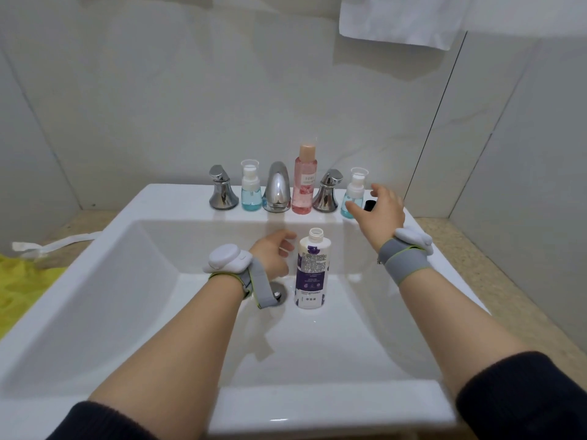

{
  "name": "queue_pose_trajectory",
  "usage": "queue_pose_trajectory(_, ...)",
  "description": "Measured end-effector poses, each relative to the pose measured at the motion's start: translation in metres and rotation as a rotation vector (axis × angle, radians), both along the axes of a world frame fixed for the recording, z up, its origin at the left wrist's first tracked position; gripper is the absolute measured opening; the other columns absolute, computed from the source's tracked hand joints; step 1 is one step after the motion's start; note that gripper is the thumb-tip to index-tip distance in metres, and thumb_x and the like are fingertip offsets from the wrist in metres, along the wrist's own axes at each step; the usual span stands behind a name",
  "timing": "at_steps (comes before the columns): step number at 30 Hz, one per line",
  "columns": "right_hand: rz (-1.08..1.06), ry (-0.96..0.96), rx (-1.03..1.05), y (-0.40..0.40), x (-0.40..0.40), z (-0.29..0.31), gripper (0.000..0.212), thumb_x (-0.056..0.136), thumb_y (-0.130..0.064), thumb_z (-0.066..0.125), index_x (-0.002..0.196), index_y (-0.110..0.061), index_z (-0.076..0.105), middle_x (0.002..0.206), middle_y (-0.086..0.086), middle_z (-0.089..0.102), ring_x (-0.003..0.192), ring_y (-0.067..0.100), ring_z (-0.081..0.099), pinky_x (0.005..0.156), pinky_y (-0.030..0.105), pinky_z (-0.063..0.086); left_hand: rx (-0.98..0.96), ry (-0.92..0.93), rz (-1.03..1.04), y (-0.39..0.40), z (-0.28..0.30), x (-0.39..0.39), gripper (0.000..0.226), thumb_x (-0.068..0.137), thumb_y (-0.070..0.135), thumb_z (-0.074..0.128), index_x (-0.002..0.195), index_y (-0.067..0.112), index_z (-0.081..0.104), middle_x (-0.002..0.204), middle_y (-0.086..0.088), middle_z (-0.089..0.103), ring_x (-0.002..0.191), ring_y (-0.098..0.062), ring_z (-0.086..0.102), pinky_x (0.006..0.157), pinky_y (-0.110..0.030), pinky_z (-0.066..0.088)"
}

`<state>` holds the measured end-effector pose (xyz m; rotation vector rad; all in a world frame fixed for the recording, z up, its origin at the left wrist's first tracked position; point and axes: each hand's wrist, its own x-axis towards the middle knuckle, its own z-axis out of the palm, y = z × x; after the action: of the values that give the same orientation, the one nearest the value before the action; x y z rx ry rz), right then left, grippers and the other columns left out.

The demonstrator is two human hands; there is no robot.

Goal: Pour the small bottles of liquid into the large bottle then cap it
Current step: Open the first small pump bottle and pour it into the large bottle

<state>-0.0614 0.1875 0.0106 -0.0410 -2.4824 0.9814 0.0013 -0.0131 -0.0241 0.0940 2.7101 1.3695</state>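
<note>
Low in the frame, the uncapped large bottle [312, 271] awaits unpoured small bottles; left hand [275, 253] relaxed beside it, right hand [382, 207] reaching, fingers spread, empty.

Black cap [369, 205] half behind right hand [382, 208]

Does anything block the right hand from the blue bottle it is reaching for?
Nothing visible does. The right hand hovers open just beside the blue bottle on the sink ledge, with a small black cap behind it.
</note>
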Motion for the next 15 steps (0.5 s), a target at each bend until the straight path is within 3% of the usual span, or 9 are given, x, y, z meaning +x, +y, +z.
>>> queue_pose_trajectory(4,0.034,-0.035,0.092,-0.003,-0.010,0.005,0.045,0.078,-0.042,0.069,0.112,-0.014,0.060,0.115,0.008,0.065,0.111,0.032,0.054,0.092,0.041,0.040,0.015,0.091,0.045,-0.002,0.002,-0.004,0.060,0.074,-0.020,0.046,0.128,0.005,0.049,0.106,-0.005,0.052,0.097,-0.018,0.049,0.075,-0.024,0.043)
queue_pose_trajectory(6,0.030,-0.048,0.113,-0.005,-0.013,0.003,0.038,0.078,-0.042,0.068,0.104,-0.015,0.060,0.108,0.008,0.067,0.108,0.034,0.056,0.099,0.045,0.036,0.017,0.112,0.057,-0.002,0.002,-0.004,0.058,0.074,-0.020,0.045,0.127,0.004,0.050,0.105,-0.005,0.052,0.096,-0.018,0.050,0.080,-0.024,0.042)
queue_pose_trajectory(11,0.019,-0.013,0.109,-0.004,-0.016,-0.005,0.036,0.082,-0.039,0.066,0.104,-0.012,0.058,0.107,0.010,0.067,0.111,0.034,0.053,0.112,0.044,0.018,0.007,0.164,0.070,-0.002,0.003,-0.004,0.054,0.075,-0.018,0.043,0.123,0.003,0.054,0.104,-0.004,0.054,0.095,-0.017,0.051,0.084,-0.021,0.040)
queue_pose_trajectory(15,0.071,0.037,0.054,-0.004,-0.006,-0.003,0.033,0.084,-0.036,0.066,0.102,-0.010,0.056,0.100,0.005,0.064,0.098,0.030,0.053,0.108,0.044,0.025,-0.002,0.182,0.093,-0.004,0.005,-0.002,0.050,0.076,-0.017,0.043,0.118,0.005,0.057,0.102,-0.004,0.056,0.093,-0.017,0.052,0.085,-0.022,0.042)
